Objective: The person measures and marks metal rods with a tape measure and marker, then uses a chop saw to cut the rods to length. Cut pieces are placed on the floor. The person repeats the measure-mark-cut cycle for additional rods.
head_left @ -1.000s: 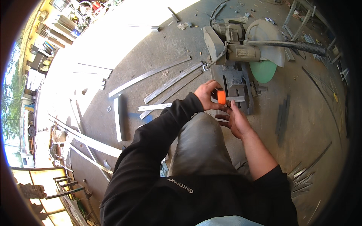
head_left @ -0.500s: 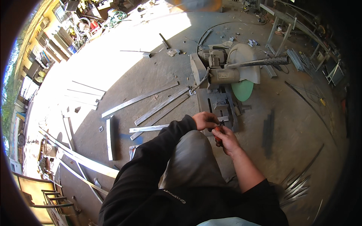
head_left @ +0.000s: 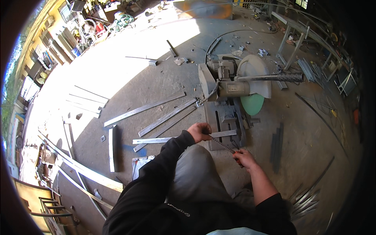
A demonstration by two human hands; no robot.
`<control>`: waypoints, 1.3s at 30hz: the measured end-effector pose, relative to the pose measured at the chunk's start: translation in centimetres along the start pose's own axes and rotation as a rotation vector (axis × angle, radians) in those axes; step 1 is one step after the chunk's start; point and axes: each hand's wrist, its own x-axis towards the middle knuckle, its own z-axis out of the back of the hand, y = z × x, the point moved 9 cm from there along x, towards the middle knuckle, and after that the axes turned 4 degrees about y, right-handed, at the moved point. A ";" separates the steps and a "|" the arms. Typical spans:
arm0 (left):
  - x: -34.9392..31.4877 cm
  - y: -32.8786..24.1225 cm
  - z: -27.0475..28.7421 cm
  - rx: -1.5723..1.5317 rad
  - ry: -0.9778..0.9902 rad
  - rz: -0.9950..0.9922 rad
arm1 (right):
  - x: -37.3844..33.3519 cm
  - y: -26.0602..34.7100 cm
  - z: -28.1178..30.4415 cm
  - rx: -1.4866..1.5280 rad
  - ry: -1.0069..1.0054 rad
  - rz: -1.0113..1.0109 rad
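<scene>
Hands that met in the previous frame have drawn apart: left hand lies further left, right hand further right and nearer the body, with a stretch of tape measure now bared between them. Right fingers are wrapped around its orange case; left thumb and fingers are pinched at the far end of the blade. The blade slants over the near edge of the saw base.

Across the near part of that base lies a metal bar, its right end short of the base's right edge. Its left end is hidden by the left hand; whether that hand also touches it cannot be told. The cut-off saw stands directly beyond the hands, green disc off the base's right edge, handle pointing right. The person's knee fills the space between the forearms.

On the floor, left of the base, lie several long bars, one partly covered by the left sleeve, and a short thick tube. Right of the base are dark strips; nearer the body, a fanned heap of metal strips lies beside the right sleeve.
</scene>
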 end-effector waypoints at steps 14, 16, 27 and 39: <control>-18.7 25.8 14.9 -1.132 -0.810 0.187 | 1.3 -8.3 20.0 -0.452 -0.305 -0.101; -17.2 27.3 11.5 -1.115 -0.823 0.270 | 4.1 -6.8 16.6 -0.559 -0.275 -0.028; -15.8 34.5 -1.5 -0.817 -0.746 0.710 | 9.6 -2.6 4.0 -0.908 -0.288 -0.032; -20.0 39.6 6.4 -0.948 -1.161 0.764 | 13.3 -4.1 8.6 -0.892 -0.360 0.021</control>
